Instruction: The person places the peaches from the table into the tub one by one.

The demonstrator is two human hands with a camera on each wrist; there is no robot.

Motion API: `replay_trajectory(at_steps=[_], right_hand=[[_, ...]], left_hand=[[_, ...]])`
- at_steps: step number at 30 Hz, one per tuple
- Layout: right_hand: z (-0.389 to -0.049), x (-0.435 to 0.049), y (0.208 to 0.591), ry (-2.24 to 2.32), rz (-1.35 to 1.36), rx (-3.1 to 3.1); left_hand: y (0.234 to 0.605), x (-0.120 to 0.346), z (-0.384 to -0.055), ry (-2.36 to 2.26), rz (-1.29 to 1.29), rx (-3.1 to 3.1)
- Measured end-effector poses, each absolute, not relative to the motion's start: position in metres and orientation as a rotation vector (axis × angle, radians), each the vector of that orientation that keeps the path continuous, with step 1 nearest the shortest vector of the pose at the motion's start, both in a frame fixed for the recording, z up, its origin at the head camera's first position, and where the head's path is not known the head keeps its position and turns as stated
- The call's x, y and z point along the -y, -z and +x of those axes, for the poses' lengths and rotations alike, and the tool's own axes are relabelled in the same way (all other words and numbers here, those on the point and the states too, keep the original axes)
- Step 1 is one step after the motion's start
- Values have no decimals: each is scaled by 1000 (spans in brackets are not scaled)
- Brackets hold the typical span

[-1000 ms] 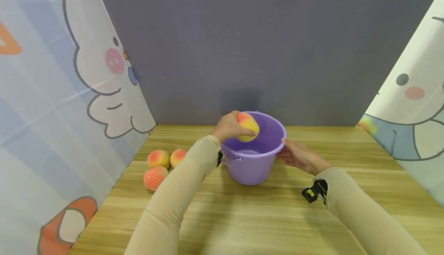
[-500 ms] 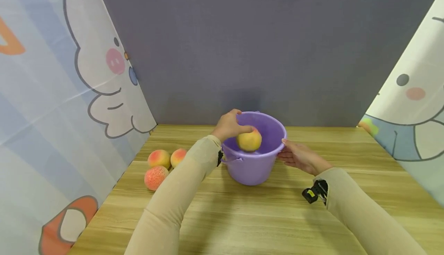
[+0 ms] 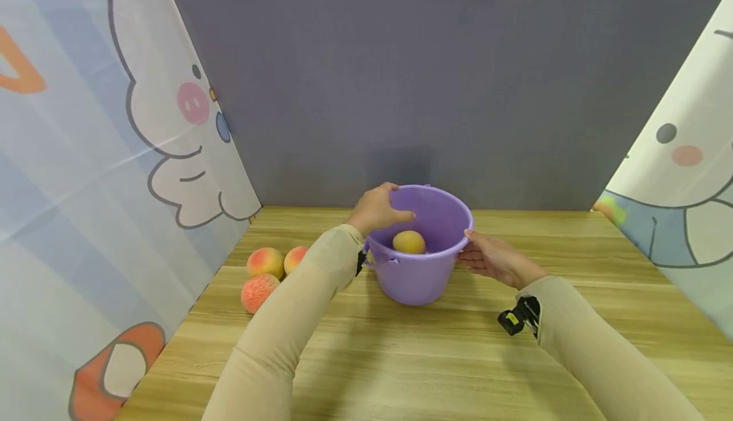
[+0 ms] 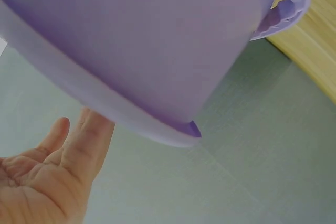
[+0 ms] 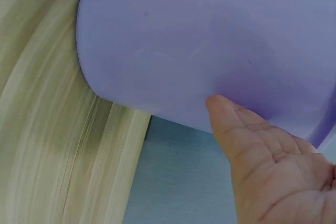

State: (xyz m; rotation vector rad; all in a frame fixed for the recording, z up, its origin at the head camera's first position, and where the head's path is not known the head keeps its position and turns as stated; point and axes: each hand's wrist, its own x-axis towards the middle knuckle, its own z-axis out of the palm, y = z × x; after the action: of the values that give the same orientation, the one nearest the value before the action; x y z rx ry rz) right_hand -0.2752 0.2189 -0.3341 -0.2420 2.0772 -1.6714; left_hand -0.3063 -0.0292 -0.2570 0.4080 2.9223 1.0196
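A purple bucket (image 3: 415, 281) stands upright on the wooden table. Inside it, low down near the front wall, lies a yellow peach (image 3: 409, 242). My left hand (image 3: 378, 210) hovers at the bucket's left rim, thumb and fingers spread apart with nothing between them; in the left wrist view its fingers (image 4: 86, 140) reach up behind the rim. On the opposite side, my right hand (image 3: 495, 259) has its thumb at the rim and its straight fingers (image 5: 247, 135) against the outer wall, as the right wrist view shows.
Left of the bucket sit two yellow-red peaches, one whole in view (image 3: 266, 264) and one (image 3: 294, 258) partly behind my left sleeve. In front of them is a rough-skinned coral-coloured ball-like fruit (image 3: 259, 292). A dark grey panel (image 3: 429, 84) rises behind the table, with printed cloth on both sides.
The peach has left my left hand and dropped down into the bucket. The left hand has stayed at the rim with its fingers parted. My right hand keeps its place.
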Motion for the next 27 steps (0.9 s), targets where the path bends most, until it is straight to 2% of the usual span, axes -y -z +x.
replay_trajectory(at_steps=[27], right_hand=[[-275, -219, 333, 1654, -252, -2088]], left_hand=[[267, 71, -301, -1045, 267, -2973]])
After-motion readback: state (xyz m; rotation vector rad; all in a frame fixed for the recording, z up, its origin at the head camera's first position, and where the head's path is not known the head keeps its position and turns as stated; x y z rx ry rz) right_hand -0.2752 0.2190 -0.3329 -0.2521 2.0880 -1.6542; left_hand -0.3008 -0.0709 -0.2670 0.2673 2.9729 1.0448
